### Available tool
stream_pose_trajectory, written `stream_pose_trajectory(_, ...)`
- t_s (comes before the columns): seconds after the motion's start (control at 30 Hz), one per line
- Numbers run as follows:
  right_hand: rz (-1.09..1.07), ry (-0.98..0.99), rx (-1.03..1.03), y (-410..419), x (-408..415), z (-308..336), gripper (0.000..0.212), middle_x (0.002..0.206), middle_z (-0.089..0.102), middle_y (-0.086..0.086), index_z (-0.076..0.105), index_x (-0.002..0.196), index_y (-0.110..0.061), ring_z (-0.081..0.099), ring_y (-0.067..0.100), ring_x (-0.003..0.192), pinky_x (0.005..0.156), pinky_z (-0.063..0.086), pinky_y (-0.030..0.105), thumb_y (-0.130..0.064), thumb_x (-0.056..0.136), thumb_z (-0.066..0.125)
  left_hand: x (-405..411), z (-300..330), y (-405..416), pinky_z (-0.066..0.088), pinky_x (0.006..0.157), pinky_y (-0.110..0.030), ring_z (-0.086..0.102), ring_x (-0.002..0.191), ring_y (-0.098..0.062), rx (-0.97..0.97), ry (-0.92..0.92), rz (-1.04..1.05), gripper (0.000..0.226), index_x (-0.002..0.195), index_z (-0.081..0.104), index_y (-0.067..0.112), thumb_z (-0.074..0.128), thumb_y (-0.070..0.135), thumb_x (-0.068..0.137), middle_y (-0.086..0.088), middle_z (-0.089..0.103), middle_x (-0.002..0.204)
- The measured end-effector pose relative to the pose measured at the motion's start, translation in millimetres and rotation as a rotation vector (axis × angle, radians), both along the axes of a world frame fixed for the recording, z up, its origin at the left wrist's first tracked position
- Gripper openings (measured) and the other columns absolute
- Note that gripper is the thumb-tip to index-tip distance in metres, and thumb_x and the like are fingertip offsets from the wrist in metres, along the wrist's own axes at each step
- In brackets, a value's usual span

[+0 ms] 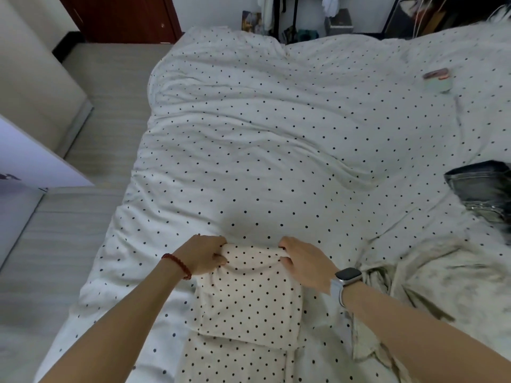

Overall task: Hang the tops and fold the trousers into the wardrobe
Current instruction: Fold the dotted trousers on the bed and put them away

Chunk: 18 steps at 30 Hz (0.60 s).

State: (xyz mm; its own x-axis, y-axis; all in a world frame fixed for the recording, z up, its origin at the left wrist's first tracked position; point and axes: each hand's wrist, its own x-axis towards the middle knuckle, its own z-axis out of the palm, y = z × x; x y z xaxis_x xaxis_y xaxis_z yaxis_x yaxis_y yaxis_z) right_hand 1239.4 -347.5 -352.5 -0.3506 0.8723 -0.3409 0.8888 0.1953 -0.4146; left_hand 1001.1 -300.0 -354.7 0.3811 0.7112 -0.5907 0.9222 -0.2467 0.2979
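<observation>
Here, bed: white dotted duvet (276,134), rumpled, beside grey plank floor (91,106).
Trousers: cream dotted trousers (249,294) folded on the near edge.
Left hand (206,254): gripping the fold's top-left corner.
Right hand (304,265): gripping the top-right corner.
Right side: dark jeans (481,189), beige garment (414,286).
Far wall: clothes rail (296,15), red-brown door (124,15).

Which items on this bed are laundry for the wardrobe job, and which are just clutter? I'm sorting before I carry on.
Part of the job:
- cream polka-dot garment, gripped at its far edge by the left hand and right hand
- crumpled beige garment
- dark jeans

Lying about:
- small pale green case
- polka-dot duvet underneath everything
</observation>
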Motion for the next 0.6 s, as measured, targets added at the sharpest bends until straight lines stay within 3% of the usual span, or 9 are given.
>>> stream_pose_trajectory(0.13, -0.053, 0.019, 0.053, 29.1, 4.2, 23.5, 0.021, 0.108, 0.053, 0.010, 0.043, 0.115, -0.007, 0.046, 0.022, 0.078, 0.068, 0.035, 0.030, -0.017, 0.097, 0.039, 6.4, 32.9, 23.9, 0.037, 0.067, -0.022, 0.061, 0.087, -0.020, 0.168, -0.022, 0.001, 0.008, 0.089, 0.053, 0.013, 0.051, 0.021, 0.091, 0.003, 0.062, 0.082)
stream_pose_trajectory(0.23, -0.129, 0.033, 0.192, 66.8, 9.9, 48.9, 0.019, 0.108, 0.052, 0.012, 0.044, 0.113, -0.005, 0.052, 0.027, 0.083, 0.070, 0.040, 0.033, -0.014, 0.097, 0.040, 18.1, 55.7, 54.8, 0.036, 0.083, -0.028, 0.060, 0.088, -0.020, 0.418, -0.090, 0.054, 0.009, 0.096, 0.056, 0.014, 0.051, 0.020, 0.092, 0.006, 0.055, 0.082)
stream_pose_trajectory(0.37, -0.118, -0.111, 0.401, 93.5, 14.3, 60.2, 0.019, 0.106, 0.051, 0.010, 0.047, 0.112, -0.006, 0.052, 0.027, 0.085, 0.068, 0.035, 0.032, -0.006, 0.093, 0.044, 32.5, 52.7, 71.1, 0.031, 0.096, -0.037, 0.059, 0.094, -0.024, 0.750, -0.078, 0.088, 0.014, 0.100, 0.063, 0.013, 0.059, 0.016, 0.088, 0.000, 0.065, 0.093)
stream_pose_trajectory(0.5, -0.028, -0.121, 0.616, 64.1, 11.7, 38.1, 0.037, 0.074, 0.055, 0.006, 0.059, 0.083, -0.008, 0.051, 0.021, 0.053, 0.050, 0.036, 0.027, 0.002, 0.055, 0.081, 20.7, 27.4, 40.6, 0.039, 0.089, -0.041, 0.066, 0.076, -0.026, 0.899, -0.181, 0.057, 0.025, 0.081, 0.067, 0.012, 0.083, 0.009, 0.063, 0.000, 0.067, 0.076)
stream_pose_trajectory(0.6, 0.056, -0.055, 0.661, 24.7, 6.7, 23.9, 0.039, 0.075, 0.057, 0.004, 0.060, 0.081, -0.010, 0.054, 0.020, 0.054, 0.049, 0.043, 0.027, -0.005, 0.051, 0.084, 2.4, 9.0, 4.3, 0.029, 0.094, -0.039, 0.060, 0.082, -0.020, 0.981, -0.262, 0.003, 0.023, 0.086, 0.060, 0.017, 0.077, 0.014, 0.071, 0.002, 0.066, 0.080)
